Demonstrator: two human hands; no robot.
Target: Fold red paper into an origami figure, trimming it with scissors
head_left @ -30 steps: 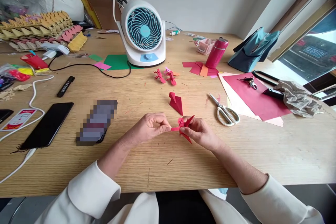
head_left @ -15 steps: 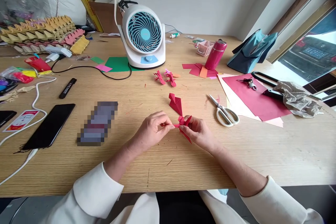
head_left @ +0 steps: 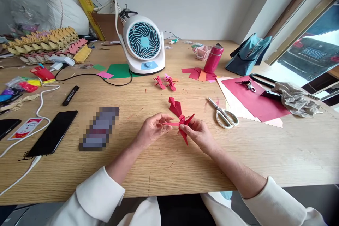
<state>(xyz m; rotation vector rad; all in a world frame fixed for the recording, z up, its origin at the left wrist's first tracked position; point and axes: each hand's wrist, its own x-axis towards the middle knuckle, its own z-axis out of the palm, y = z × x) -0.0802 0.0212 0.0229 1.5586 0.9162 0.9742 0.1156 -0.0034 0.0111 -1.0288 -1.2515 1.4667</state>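
A red origami figure [head_left: 182, 120] with long pointed limbs is held above the table. My right hand [head_left: 198, 132] pinches its middle between thumb and fingers. One thin limb reaches left, between the parted thumb and fingers of my left hand [head_left: 153, 129], which looks open around it. Just behind the figure lies a folded red paper piece [head_left: 175, 106]; whether the two touch, I cannot tell. Farther back sit two small red origami figures [head_left: 171, 83]. White-handled scissors [head_left: 224, 114] rest to the right of my right hand.
A white fan [head_left: 145, 42] stands at the back, with a red bottle [head_left: 213, 58] and a teal bag [head_left: 247, 54] to its right. Keys [head_left: 249, 85] lie on red paper sheets [head_left: 255, 104]. On the left are a black phone [head_left: 53, 134], a marker [head_left: 70, 95] and a white cable [head_left: 41, 102].
My left thumb and fingers have parted from their pinch on the figure's left limb. The figure has turned slightly in my right hand. The camera view has shifted a little.
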